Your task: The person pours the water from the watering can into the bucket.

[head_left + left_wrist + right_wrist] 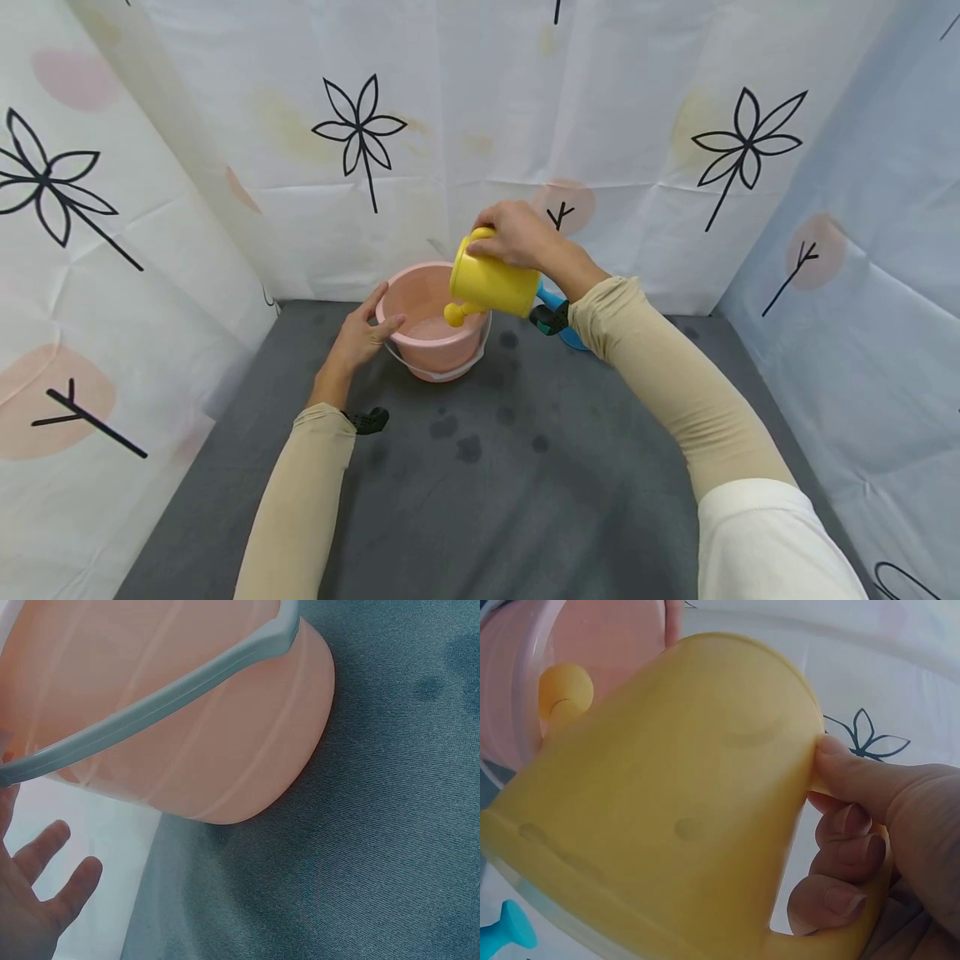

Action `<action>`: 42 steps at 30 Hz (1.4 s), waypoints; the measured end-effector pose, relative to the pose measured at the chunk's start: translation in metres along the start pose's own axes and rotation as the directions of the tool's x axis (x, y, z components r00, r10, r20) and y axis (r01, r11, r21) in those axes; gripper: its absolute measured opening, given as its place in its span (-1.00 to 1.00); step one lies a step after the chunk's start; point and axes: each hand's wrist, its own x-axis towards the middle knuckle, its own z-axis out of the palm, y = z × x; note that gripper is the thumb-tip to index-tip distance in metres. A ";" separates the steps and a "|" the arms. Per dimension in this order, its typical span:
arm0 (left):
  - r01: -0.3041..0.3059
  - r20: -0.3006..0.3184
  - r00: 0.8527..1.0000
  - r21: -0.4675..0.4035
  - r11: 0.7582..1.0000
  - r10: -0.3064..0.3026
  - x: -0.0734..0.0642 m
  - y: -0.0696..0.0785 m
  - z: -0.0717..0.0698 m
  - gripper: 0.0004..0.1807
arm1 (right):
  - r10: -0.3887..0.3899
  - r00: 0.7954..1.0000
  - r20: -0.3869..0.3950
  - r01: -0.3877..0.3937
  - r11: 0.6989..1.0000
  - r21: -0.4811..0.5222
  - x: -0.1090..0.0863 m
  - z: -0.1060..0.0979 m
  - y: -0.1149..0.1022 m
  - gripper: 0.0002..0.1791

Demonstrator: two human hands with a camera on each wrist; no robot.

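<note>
A yellow watering can [495, 283] is tilted over the right side of a pink bucket [442, 354], its round spout head [453, 314] pointing down into the bucket's mouth. My right hand [517, 236] grips the can by its handle, fingers wrapped round it and the thumb pressed near the top, as the right wrist view shows. On the bucket's left side, my left hand [360, 337] holds the rim with the thumb over it and another finger along the outside. Two of its fingers [79, 892] stand spread away from the wall in the left wrist view.
A blue object [573, 337] with a flared end [514, 926] stands partly hidden behind my right wrist. The bucket's pale handle [476, 358] hangs down in front. Dark wet-looking spots [470, 448] mark the grey surface [525, 517]. Patterned white cloth [450, 108] encloses the back and sides.
</note>
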 end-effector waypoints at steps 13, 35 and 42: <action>0.009 -0.005 1.000 0.006 1.000 -0.009 -0.001 0.001 -0.001 -0.08 | -0.032 0.999 -0.008 0.032 0.999 -0.041 -0.001 0.004 -0.004 -0.61; 0.035 -0.014 0.999 0.020 0.999 -0.035 -0.001 0.004 0.001 0.02 | -0.070 0.998 -0.008 0.069 0.994 -0.080 0.005 -0.009 -0.011 -0.58; 0.044 -0.015 0.999 0.018 0.999 -0.044 0.001 0.002 0.001 0.04 | -0.140 0.990 -0.007 0.139 0.986 -0.093 0.010 -0.013 -0.018 -0.63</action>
